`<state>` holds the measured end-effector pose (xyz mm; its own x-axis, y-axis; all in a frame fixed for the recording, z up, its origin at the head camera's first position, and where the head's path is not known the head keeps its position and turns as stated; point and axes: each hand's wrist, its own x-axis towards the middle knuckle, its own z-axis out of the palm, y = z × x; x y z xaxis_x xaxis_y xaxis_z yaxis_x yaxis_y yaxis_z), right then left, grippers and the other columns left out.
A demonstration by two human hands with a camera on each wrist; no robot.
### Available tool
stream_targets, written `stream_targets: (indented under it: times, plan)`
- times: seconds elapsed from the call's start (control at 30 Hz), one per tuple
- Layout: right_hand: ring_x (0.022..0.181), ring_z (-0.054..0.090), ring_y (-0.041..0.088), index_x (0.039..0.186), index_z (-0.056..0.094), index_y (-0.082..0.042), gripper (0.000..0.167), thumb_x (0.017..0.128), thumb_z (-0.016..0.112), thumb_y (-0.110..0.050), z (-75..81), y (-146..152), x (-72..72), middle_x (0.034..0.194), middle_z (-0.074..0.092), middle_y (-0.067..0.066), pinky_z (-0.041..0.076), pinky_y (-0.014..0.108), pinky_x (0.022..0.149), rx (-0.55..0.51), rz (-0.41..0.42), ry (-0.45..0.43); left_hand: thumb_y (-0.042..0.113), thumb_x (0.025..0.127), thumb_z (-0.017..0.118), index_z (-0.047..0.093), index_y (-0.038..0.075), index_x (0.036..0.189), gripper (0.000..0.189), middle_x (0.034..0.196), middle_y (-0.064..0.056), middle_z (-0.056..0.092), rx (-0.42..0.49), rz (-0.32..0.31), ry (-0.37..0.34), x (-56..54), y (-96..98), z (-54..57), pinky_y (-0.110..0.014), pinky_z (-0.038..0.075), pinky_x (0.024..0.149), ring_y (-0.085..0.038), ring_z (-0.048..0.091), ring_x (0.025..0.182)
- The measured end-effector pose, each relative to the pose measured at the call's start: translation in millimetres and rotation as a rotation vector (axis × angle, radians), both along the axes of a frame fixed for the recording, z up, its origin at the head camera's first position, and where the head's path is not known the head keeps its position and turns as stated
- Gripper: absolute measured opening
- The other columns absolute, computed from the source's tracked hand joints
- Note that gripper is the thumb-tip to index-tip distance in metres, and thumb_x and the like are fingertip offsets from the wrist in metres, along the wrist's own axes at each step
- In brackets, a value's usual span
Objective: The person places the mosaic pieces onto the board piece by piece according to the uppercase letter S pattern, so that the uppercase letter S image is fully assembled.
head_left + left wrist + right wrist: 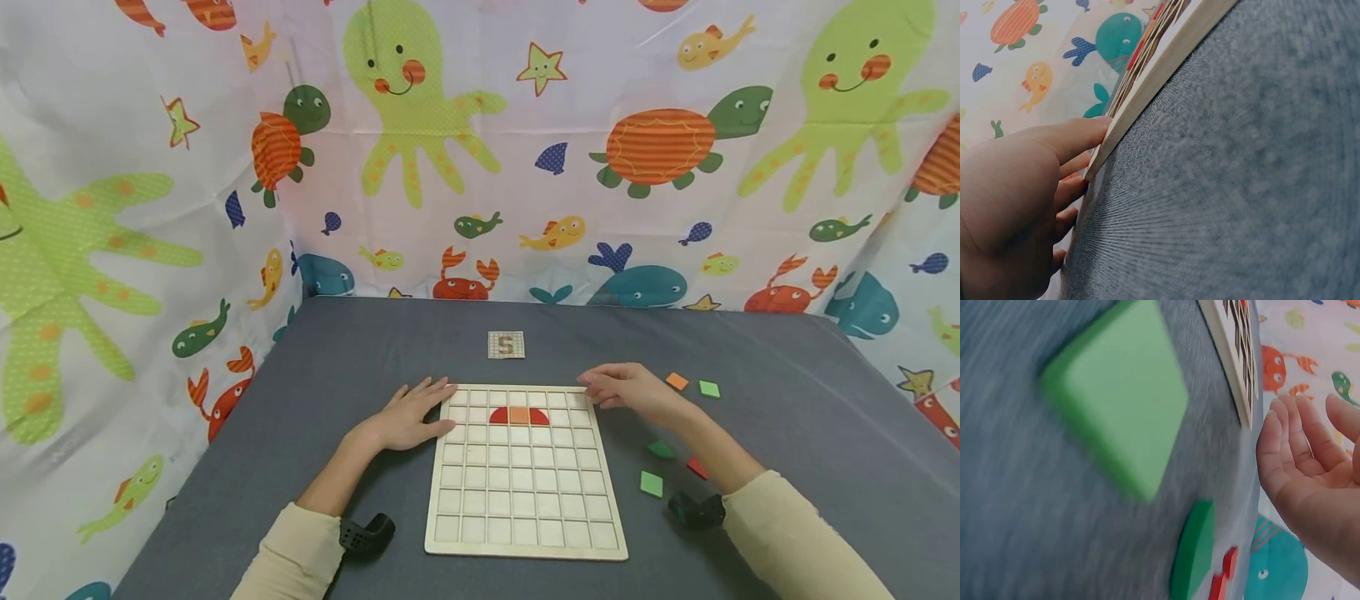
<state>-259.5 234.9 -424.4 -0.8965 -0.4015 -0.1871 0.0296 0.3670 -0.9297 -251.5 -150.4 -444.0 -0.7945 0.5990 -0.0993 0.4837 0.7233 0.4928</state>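
A pale wooden grid board (523, 502) lies on the grey cloth. Near its far edge, an orange square tile (518, 415) sits between two red curved pieces, the left one (498, 416) and the right one (538, 417). My left hand (408, 417) rests at the board's far left corner, fingers extended, and in the left wrist view its thumb (1088, 134) touches the board's side. Over the far right corner hovers my right hand (626, 390). Its fingers (1307, 440) bend loosely in the right wrist view, with nothing visible between them.
A small card with an S pattern (506, 345) lies beyond the board. To the right are an orange tile (677, 381), light green tiles (708, 388), a dark green piece (661, 449) and red pieces (697, 467). A sea-animal curtain (525, 208) stands behind.
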Motion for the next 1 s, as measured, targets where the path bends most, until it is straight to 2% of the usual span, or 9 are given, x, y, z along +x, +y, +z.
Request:
stream_targets:
  times: [0.27,0.43,0.8,1.0]
  plan:
    - [0.107,0.058,0.030,0.133,0.049,0.008,0.049,0.101,0.051,-0.029,-3.6,28,8.8,0.121,0.058,0.021,0.050,0.032,0.087,0.039,-0.044,-0.026,0.038,0.098,0.052,0.030,0.006,0.150,0.065,0.154,-0.016,0.023,0.011,-0.004,-0.003,-0.4,-0.6,-0.9,-0.060,0.004,0.108,-0.037,0.011,0.142]
    - [0.112,0.056,0.030,0.135,0.048,0.006,0.050,0.100,0.051,-0.030,-1.6,42,16.4,0.124,0.056,0.022,0.049,0.033,0.089,0.058,-0.039,-0.025,0.038,0.098,0.052,0.030,0.006,0.150,0.065,0.154,-0.015,0.023,0.003,0.002,0.001,-0.4,0.3,-0.9,-0.060,0.004,0.109,-0.037,0.011,0.142]
    - [0.114,0.055,0.032,0.138,0.043,0.009,0.055,0.101,0.049,-0.032,0.3,61,29.1,0.127,0.054,0.023,0.048,0.030,0.090,0.075,-0.048,-0.027,0.039,0.098,0.052,0.030,0.007,0.150,0.065,0.154,-0.015,0.024,-0.015,0.013,0.004,-1.4,1.3,-1.5,-0.060,0.005,0.109,-0.036,0.012,0.142]
    - [0.113,0.057,0.031,0.134,0.049,0.009,0.051,0.101,0.050,-0.030,1.0,66,39.8,0.126,0.056,0.023,0.049,0.031,0.089,0.096,-0.055,-0.023,0.038,0.098,0.052,0.030,0.006,0.150,0.065,0.154,-0.016,0.024,-0.015,0.008,0.006,-1.2,0.9,-1.2,-0.060,0.005,0.109,-0.037,0.012,0.142]
